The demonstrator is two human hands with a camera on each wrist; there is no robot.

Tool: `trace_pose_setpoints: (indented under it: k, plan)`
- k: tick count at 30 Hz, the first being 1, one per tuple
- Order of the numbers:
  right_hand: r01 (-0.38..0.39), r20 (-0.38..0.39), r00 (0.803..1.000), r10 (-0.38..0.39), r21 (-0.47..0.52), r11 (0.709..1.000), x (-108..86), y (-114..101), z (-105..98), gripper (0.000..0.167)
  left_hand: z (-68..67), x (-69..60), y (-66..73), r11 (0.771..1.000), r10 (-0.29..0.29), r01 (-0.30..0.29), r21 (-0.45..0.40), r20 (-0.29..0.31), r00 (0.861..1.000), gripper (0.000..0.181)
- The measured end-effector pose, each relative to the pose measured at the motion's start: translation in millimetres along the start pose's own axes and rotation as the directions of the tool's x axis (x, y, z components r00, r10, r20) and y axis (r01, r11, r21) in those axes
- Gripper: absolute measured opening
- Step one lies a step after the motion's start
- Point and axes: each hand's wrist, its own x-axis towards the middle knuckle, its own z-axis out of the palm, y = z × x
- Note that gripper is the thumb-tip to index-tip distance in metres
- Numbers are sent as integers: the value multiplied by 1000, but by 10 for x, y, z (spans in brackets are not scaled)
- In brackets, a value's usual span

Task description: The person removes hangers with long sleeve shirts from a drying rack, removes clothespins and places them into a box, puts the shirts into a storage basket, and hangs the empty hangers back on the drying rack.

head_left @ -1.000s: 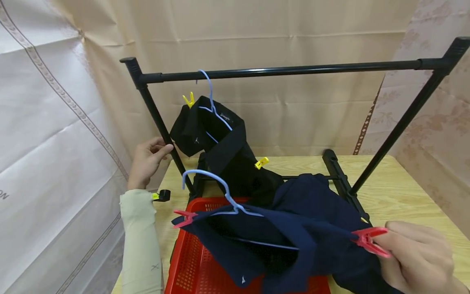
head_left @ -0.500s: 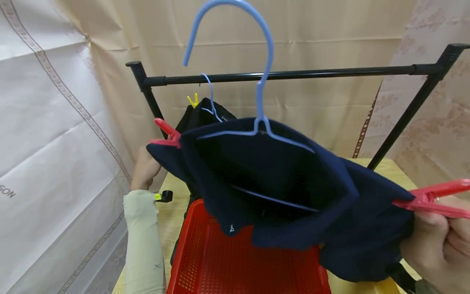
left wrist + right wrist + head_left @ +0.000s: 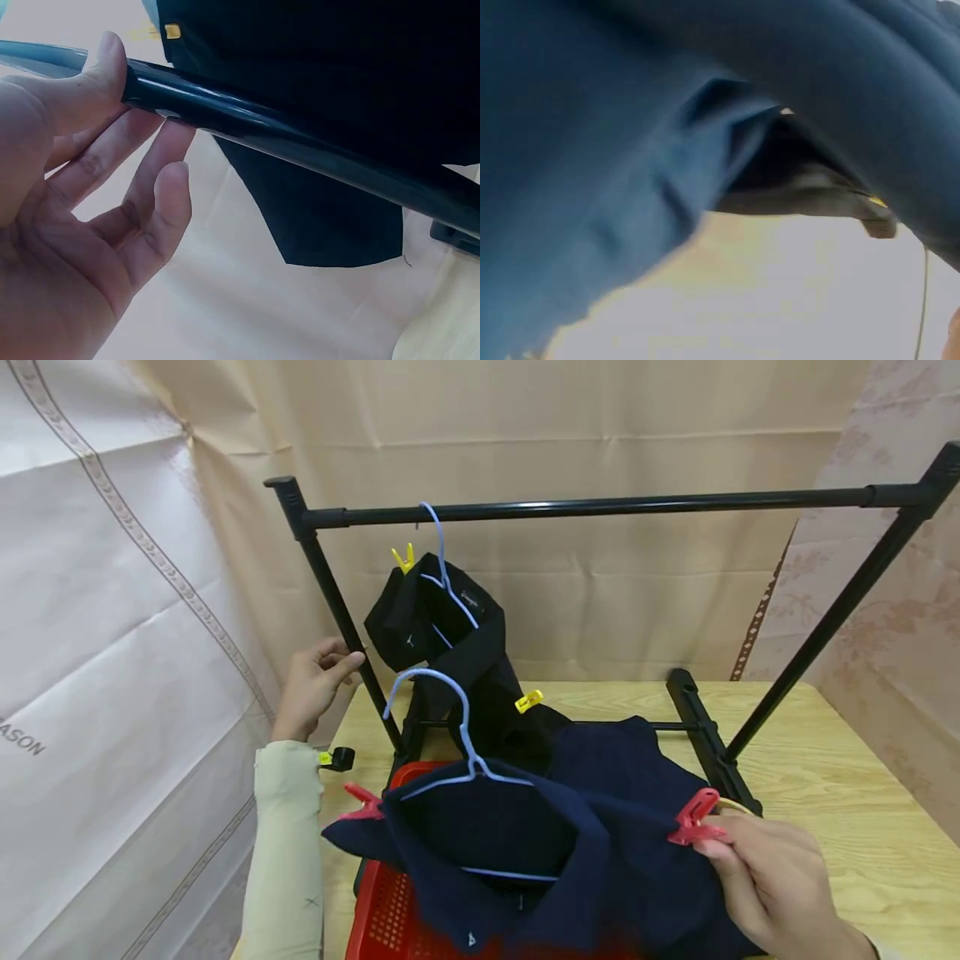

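Observation:
My right hand [image 3: 780,877] grips the shoulder end of a navy collared shirt [image 3: 637,860], just beside a red clothespin [image 3: 696,818]. A blue hanger [image 3: 468,735] sits inside its collar, hook up and free of the rail. Another red clothespin [image 3: 362,802] is on the shirt's left shoulder. With thumb and fingers, my left hand [image 3: 311,685] pinches the left post [image 3: 262,124] of a black clothes rack. Blurred navy cloth [image 3: 577,150] fills much of the right wrist view. A black collared shirt [image 3: 465,668] hangs from the rail on its own blue hanger [image 3: 442,556].
The black rail [image 3: 600,506] spans the rack above the wooden table [image 3: 832,777]. Beneath the navy shirt stands a red basket [image 3: 382,914], partly covered. Yellow clothespins [image 3: 529,701] are clipped on the black shirt. One rack foot [image 3: 697,727] rests at the right rear.
The navy shirt was lifted close to the camera half a second ago, then came down again in front of the black shirt. My left hand has stayed at the post.

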Motion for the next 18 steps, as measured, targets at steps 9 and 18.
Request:
trace_pose_setpoints:
  k: [9, 18]
  plan:
    - [-191, 160, 964, 210, -128, 973, -558, 187, 14, 40, -1, -5, 27, 1000, -19, 19, 23, 16, 1000, 32]
    - [-315, 428, 835, 346, -145, 938, -743, 249, 0, 14, 6, -9, 44, 998, -44, 43, 42, 17, 999, 33]
